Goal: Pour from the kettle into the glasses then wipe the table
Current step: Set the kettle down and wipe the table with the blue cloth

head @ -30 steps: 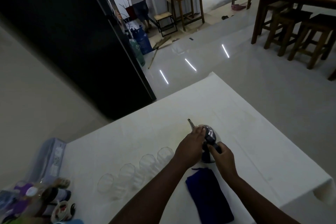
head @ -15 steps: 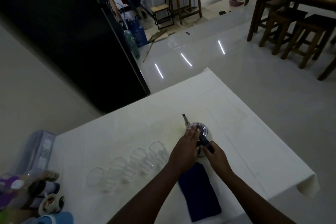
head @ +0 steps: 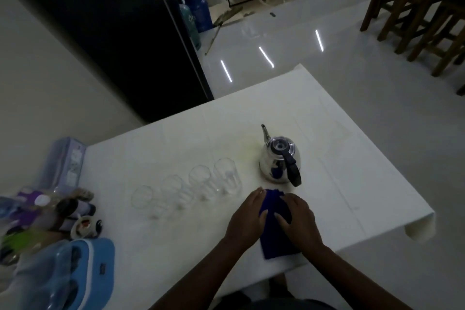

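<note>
Both hands, left hand [head: 247,219] and right hand [head: 297,219], lie open-palmed on the blue cloth [head: 275,231], ready to wipe; kettle [head: 279,161] parked clear.

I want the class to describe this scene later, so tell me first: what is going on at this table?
A person stands at a white table with both hands on a dark blue cloth: the left hand on its left edge, the right hand on its right. The steel kettle stands upright just beyond the cloth, with nobody touching it. Four clear glasses sit in a row to its left.
</note>
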`<state>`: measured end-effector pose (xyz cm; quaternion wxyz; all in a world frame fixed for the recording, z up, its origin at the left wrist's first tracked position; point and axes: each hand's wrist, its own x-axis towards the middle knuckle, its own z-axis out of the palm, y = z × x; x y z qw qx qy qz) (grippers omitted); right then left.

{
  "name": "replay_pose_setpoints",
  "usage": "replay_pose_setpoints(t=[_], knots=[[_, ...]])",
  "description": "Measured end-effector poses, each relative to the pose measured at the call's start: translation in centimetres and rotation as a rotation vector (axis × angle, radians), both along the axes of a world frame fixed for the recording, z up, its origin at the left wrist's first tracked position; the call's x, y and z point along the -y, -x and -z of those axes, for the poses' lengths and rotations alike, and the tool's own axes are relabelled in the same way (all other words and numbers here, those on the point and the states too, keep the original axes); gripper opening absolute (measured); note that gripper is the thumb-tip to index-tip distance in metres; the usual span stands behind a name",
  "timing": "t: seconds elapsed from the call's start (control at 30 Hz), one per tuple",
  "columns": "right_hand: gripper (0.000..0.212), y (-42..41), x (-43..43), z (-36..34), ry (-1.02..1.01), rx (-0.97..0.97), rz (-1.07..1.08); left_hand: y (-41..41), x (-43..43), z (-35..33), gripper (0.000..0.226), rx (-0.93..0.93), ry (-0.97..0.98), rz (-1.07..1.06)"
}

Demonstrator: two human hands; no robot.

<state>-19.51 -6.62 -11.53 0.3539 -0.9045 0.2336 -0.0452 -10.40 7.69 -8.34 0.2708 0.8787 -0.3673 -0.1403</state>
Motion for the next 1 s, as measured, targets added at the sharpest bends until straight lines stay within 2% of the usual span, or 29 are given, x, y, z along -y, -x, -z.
replay_pose_setpoints(t=[0.17, 0.3, 0.4, 0.57, 0.8, 0.9, 1.0], knots=[[0.066, 0.1, -3.1, 2.4, 0.187, -0.135, -0.153, 1.1, -4.1, 1.6, 0.051, -0.028, -0.073, -0.072], [0.069, -0.3, -5.2, 3.1, 0.278, -0.25, -0.135, 1.6, -7.3, 2.8, 0.056, -0.039, -0.096, -0.147], [0.065, -0.4, -6.0, 3.4, 0.33, -0.261, -0.108, 1.9, -9.6, 3.4, 0.053, -0.048, -0.082, -0.19], [0.052, -1.1, -6.7, 3.3, 0.323, -0.278, -0.044, 1.7, -13.7, 4.2, 0.054, -0.032, -0.071, -0.235], [0.045, -3.1, -8.6, 3.0, 0.223, -0.186, 0.064, 0.3, -17.5, 4.4, 0.052, -0.03, -0.032, -0.287], [0.043, -5.1, -12.6, 2.8, 0.234, -0.172, -0.023, -0.4, -18.8, 4.4, 0.05, -0.02, -0.018, -0.253], [0.051, -4.2, -15.5, 3.4, 0.252, -0.195, -0.102, -0.5, -20.0, 4.6, 0.053, -0.031, -0.019, -0.234]])
